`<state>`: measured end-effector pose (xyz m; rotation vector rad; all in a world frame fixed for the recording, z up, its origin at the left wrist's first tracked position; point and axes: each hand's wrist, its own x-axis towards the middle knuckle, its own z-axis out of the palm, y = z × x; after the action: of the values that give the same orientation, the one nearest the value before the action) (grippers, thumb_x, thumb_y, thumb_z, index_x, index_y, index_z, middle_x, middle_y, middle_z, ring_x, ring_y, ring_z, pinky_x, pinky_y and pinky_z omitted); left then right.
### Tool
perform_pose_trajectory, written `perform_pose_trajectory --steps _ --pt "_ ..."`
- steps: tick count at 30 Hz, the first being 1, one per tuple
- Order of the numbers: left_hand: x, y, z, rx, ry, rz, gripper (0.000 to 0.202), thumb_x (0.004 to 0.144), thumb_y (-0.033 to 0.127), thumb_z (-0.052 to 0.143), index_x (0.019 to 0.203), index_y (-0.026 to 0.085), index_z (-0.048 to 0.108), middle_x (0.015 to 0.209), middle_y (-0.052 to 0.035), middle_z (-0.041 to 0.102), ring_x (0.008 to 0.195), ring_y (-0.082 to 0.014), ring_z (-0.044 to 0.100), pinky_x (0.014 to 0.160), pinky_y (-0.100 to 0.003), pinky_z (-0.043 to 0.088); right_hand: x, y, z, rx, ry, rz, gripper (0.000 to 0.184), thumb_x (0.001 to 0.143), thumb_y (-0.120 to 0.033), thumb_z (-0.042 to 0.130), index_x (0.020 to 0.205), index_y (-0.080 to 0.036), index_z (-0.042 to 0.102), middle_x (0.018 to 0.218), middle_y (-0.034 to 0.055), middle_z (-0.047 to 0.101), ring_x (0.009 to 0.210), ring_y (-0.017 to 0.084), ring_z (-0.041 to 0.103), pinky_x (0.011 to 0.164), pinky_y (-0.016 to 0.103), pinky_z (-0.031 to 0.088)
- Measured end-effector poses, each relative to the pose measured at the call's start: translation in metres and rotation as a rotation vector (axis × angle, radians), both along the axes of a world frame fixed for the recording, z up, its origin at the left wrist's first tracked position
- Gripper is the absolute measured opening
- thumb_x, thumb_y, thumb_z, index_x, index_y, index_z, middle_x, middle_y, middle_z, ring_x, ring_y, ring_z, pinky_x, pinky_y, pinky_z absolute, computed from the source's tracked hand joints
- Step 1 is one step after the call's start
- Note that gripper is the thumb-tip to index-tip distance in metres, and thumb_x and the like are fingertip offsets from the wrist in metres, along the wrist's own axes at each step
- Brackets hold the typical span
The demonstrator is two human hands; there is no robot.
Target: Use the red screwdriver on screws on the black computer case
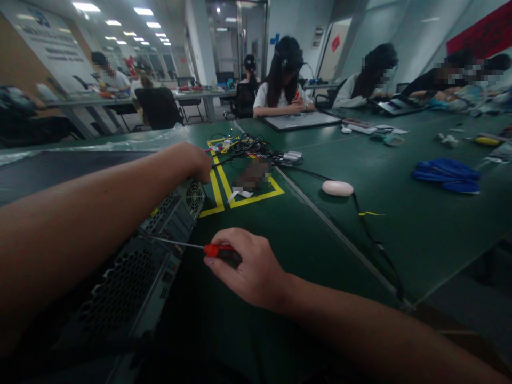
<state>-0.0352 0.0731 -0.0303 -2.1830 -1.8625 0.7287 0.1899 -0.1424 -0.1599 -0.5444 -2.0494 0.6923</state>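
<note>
A grey computer case point(160, 250) lies on the green table point(304, 234) at the lower left, its rear panel with fan grille facing me. My right hand point(250, 269) is closed around a red-and-black screwdriver point(218, 250), whose thin shaft points left onto the case's rear panel. My left hand point(198, 160) rests over the far top corner of the case, fingers curled down on it, with the forearm stretched across the case.
Beyond the case lie tangled cables point(248, 146) inside a yellow-taped square point(240, 192), a white oval device point(338, 188) with a black cord, and blue gloves point(448, 175). Several people sit working along the table's far side.
</note>
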Motion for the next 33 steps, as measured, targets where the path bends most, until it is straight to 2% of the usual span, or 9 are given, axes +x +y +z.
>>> perform_pose_trajectory --steps 4,8,13,17,20,23,27,33 --pt "0.006 -0.006 0.004 -0.024 0.023 0.01 0.048 0.092 0.042 0.092 0.134 0.022 0.105 0.118 -0.0227 0.099 0.124 -0.0494 0.09 0.11 -0.052 0.07 0.0 0.0 0.001 0.0 0.003 -0.001 0.015 0.124 -0.038 0.083 0.131 -0.024 0.083 0.119 0.0085 0.093 0.101 0.025 0.088 0.098 0.041 0.075" --pt "0.008 -0.008 0.006 -0.041 0.026 -0.002 0.047 0.095 0.042 0.092 0.136 0.023 0.104 0.12 -0.0199 0.099 0.131 -0.0471 0.087 0.112 -0.048 0.068 0.001 0.0 0.002 0.001 -0.019 -0.009 0.014 0.122 -0.036 0.084 0.131 -0.025 0.083 0.119 0.008 0.092 0.101 0.025 0.088 0.099 0.039 0.075" --pt "0.007 -0.008 0.006 -0.043 0.005 0.031 0.051 0.093 0.042 0.095 0.14 0.024 0.104 0.129 -0.0221 0.098 0.134 -0.0493 0.086 0.115 -0.051 0.066 0.0 -0.001 0.003 -0.015 -0.019 -0.004 0.015 0.123 -0.038 0.083 0.128 -0.024 0.083 0.117 0.0081 0.093 0.099 0.024 0.087 0.097 0.04 0.075" --pt "0.011 -0.013 0.008 -0.041 0.062 0.024 0.053 0.098 0.043 0.091 0.144 0.019 0.102 0.124 -0.0214 0.099 0.129 -0.0466 0.087 0.113 -0.051 0.067 0.0 -0.001 0.004 -0.016 -0.033 -0.014 0.016 0.122 -0.039 0.085 0.128 -0.024 0.084 0.116 0.0073 0.093 0.097 0.023 0.086 0.096 0.039 0.074" --pt "0.013 -0.016 0.01 -0.032 0.097 0.004 0.051 0.101 0.041 0.086 0.144 0.02 0.102 0.121 -0.0196 0.099 0.126 -0.0439 0.088 0.11 -0.049 0.069 0.0 -0.001 0.004 -0.012 -0.024 -0.024 0.016 0.123 -0.04 0.085 0.129 -0.024 0.084 0.117 0.0075 0.093 0.097 0.023 0.086 0.096 0.039 0.074" --pt "0.011 -0.012 0.009 -0.059 0.089 -0.002 0.05 0.098 0.039 0.087 0.141 0.02 0.103 0.119 -0.0215 0.099 0.123 -0.0448 0.089 0.108 -0.049 0.071 0.001 -0.001 0.004 -0.027 -0.025 -0.021 0.017 0.123 -0.04 0.086 0.128 -0.024 0.084 0.117 0.0077 0.093 0.098 0.024 0.086 0.097 0.04 0.075" --pt "0.002 -0.003 0.003 -0.03 0.017 -0.011 0.05 0.09 0.044 0.094 0.134 0.024 0.105 0.112 -0.0215 0.099 0.118 -0.0484 0.09 0.107 -0.053 0.071 0.002 -0.001 0.003 -0.007 -0.005 -0.009 0.019 0.125 -0.042 0.083 0.13 -0.024 0.084 0.118 0.0086 0.093 0.099 0.024 0.087 0.097 0.04 0.075" --pt "0.0 0.0 0.001 -0.037 0.04 -0.007 0.054 0.091 0.047 0.091 0.139 0.028 0.104 0.117 -0.02 0.099 0.126 -0.0482 0.088 0.107 -0.052 0.07 0.002 -0.002 0.002 -0.029 -0.017 -0.018 0.021 0.125 -0.043 0.085 0.131 -0.023 0.084 0.118 0.0083 0.093 0.096 0.024 0.086 0.094 0.039 0.074"
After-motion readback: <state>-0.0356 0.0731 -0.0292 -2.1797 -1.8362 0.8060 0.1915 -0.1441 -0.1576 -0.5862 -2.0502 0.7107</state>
